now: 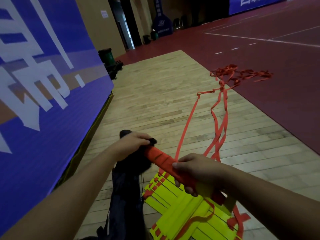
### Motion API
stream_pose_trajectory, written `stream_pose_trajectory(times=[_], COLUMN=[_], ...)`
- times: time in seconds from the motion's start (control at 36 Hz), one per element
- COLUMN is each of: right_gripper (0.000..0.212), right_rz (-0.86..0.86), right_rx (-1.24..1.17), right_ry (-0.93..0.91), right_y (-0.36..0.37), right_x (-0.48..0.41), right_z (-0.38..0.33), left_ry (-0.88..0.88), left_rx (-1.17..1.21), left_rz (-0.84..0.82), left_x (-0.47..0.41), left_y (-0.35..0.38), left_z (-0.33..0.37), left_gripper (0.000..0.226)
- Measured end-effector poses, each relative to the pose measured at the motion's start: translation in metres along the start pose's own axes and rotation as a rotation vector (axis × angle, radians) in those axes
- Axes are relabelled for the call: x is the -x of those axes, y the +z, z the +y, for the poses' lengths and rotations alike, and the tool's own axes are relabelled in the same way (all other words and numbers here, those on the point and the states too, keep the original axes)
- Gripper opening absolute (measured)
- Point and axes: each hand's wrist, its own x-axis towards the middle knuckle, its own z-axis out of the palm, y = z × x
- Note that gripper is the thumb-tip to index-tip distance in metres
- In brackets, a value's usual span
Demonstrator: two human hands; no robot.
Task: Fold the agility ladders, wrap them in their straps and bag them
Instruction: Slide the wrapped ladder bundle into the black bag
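Bagging stage: ladder bundle (161, 157) clutched by right hand (195, 168), black bag (128, 196) gripped by left hand (133, 144); deeper push probs needed next.

The wrapped bundle (164, 161) and loose straps (224, 108) are orange-red, the folded rungs (183, 210) neon yellow, the bag (126, 196) black. Pale wood planks (155, 94) meet maroon court (277, 70) with white lines (251, 38); the banner (43, 84) is blue with white lettering.
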Motion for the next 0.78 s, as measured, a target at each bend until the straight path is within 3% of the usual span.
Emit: stream_pose_trajectory(times=[0.08,0.25,0.31,0.39,0.47,0.53,0.64,0.78], right_gripper=[0.027,0.027,0.027,0.022,0.030,0.035,0.021,0.012], right_rz=[0.094,0.358,0.378,0.317,0.163,0.193,0.407,0.569], right_rx=[-0.125,-0.247,-0.252,-0.381,-0.496,-0.375,-0.033,0.354], right_ry=[0.039,0.087,0.111,0.151,0.113,0.058,-0.224,-0.406], right_y=[0.001,-0.008,-0.014,-0.017,-0.021,-0.024,-0.030,-0.040], right_x=[-0.008,-0.016,-0.016,-0.013,-0.008,-0.005,0.012,0.018], right_z=[0.003,0.005,0.007,0.002,-0.013,-0.022,-0.041,-0.037], left_ry=[-0.046,-0.054,-0.039,-0.032,-0.025,0.068,0.279,0.302], left_rx=[0.295,0.514,0.524,0.464,0.576,0.479,0.026,0.055], left_rz=[-0.042,-0.425,-0.441,-0.276,-0.051,0.136,0.464,0.550], left_x=[0.014,0.034,0.038,0.040,0.037,0.034,0.036,0.036], left_y=[0.036,0.054,0.055,0.058,0.051,0.039,0.022,0.017], left_z=[0.003,0.013,0.017,0.020,0.025,0.026,0.029,0.027], left_gripper=[0.024,0.027,0.024,0.022,0.019,0.017,0.017,0.017])
